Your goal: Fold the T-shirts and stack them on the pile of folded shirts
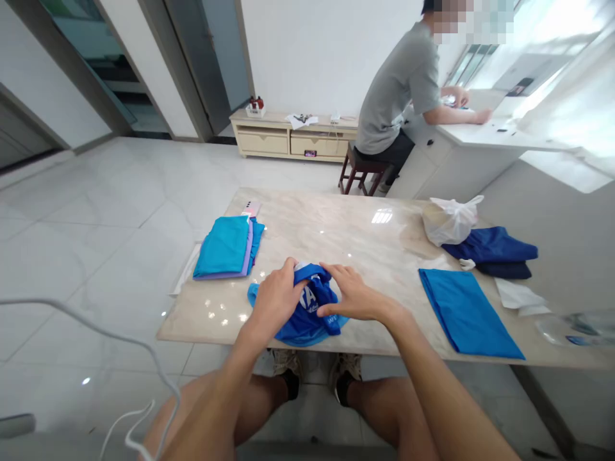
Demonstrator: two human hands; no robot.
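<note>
A crumpled blue printed cloth (307, 333) with white lettering and lighter blue edges lies at the table's near edge, between my hands. My left hand (278, 291) grips a raised blue band at its upper left. At the right side, my right hand (353, 294) has its fingers stretched out and the thumb well apart. Its fingertips are at the end of the band, and its thumb lies over the cloth's right part. Whether the cloth is a bag or a garment I cannot tell.
Folded teal and purple cloths (223, 246) lie left on the marble-look table (331, 224). On the right are a folded blue cloth (468, 314), a white plastic bag (451, 221), dark blue fabric (492, 246) and a clear bottle (576, 330). Beyond, a person (398, 89) sits on a stool.
</note>
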